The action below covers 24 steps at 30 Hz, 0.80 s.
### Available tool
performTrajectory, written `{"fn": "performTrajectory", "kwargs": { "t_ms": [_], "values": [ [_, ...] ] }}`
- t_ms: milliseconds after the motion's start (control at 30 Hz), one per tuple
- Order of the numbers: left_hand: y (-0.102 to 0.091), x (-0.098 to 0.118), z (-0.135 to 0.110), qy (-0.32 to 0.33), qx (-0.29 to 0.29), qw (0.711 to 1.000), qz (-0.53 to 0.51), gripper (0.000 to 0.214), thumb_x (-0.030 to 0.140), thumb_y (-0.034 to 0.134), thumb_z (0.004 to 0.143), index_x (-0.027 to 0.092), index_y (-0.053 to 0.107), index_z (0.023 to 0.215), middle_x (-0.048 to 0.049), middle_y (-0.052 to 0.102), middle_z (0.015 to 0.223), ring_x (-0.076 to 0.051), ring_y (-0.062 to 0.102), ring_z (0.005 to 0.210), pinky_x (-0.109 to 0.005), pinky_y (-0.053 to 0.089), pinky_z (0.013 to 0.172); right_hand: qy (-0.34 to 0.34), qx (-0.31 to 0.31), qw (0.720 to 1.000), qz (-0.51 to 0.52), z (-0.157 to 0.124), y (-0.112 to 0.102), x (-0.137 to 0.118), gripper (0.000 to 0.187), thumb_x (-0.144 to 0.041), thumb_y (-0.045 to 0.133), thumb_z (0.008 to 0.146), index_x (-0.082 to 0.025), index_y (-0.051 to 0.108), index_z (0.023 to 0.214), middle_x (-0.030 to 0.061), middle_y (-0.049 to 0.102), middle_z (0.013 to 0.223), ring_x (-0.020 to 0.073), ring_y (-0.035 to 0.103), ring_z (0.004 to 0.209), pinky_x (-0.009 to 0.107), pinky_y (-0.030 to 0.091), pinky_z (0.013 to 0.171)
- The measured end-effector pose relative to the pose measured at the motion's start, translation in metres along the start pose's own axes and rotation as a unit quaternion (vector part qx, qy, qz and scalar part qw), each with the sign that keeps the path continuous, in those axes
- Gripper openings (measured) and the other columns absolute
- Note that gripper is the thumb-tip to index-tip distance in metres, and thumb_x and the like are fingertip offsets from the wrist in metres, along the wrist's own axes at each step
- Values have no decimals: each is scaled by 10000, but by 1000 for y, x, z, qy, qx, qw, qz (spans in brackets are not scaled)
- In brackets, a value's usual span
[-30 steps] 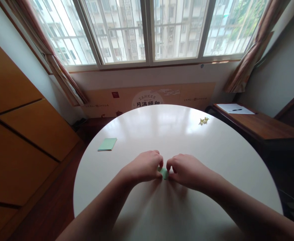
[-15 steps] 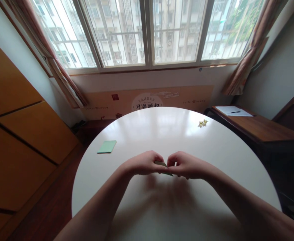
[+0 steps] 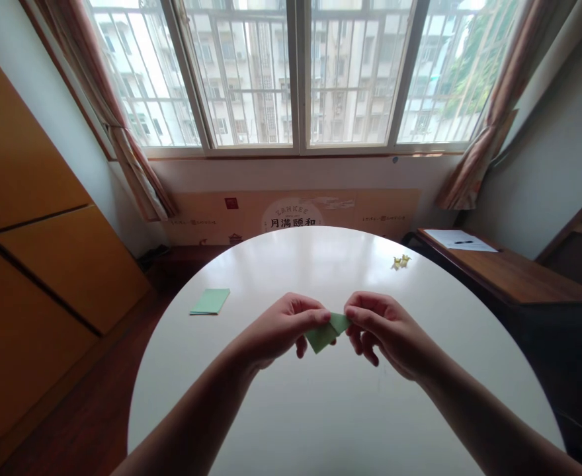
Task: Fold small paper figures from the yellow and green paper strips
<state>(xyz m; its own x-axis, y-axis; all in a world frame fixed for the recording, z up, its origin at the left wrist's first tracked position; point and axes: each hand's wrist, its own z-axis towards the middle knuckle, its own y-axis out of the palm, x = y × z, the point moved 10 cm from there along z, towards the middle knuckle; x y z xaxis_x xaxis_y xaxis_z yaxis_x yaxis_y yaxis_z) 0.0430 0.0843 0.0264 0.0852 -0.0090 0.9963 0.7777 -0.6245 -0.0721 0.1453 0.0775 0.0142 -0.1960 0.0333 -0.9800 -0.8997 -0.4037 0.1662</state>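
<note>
My left grip [image 3: 291, 322] pinches the folded green paper [image 3: 319, 338], my right grip [image 3: 387, 322] its other end — it spans between them above the bench [image 3: 340, 416] — pale green sheets [image 3: 210, 301] lying beyond my left.

Curtains [image 3: 139, 168] flank a barred window [image 3: 298, 99], and a pen [image 3: 463, 242] lies on paper [image 3: 440, 238] atop a wooden desk [image 3: 534, 274].

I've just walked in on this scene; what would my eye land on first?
Probably the folded green paper, pinched by the left hand and right hand over the round white table. The bright window beyond also draws attention, as do small yellow pieces near the table's far right edge.
</note>
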Motion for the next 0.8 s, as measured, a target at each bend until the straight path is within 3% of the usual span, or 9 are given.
{"fn": "performTrajectory", "kwargs": {
  "t_ms": [200,467,800],
  "values": [
    [2,15,-5,69,16,997,-11,378,434,661,821,96,712,660,-23,585,535,-83,469,461,-183,339,415,-50,-2,994,101,-3,0,-13,400,-488,587,925,-152,616,710,-23,554,578,72,470,403,140,302,311],
    [-2,14,-5,41,44,997,57,281,349,650,760,109,682,615,13,504,492,-88,446,465,-197,333,433,-47,-40,998,-12,-5,4,-11,239,-352,702,862,-158,621,747,-26,580,575,82,489,442,158,302,357],
    [-10,15,-4,56,77,993,65,232,327,680,771,132,661,646,21,522,534,-93,468,485,-179,366,389,-49,-15,994,-92,-7,0,-10,139,-251,643,838,-174,592,733,-40,564,522,83,441,390,177,299,341]
  ]
}}
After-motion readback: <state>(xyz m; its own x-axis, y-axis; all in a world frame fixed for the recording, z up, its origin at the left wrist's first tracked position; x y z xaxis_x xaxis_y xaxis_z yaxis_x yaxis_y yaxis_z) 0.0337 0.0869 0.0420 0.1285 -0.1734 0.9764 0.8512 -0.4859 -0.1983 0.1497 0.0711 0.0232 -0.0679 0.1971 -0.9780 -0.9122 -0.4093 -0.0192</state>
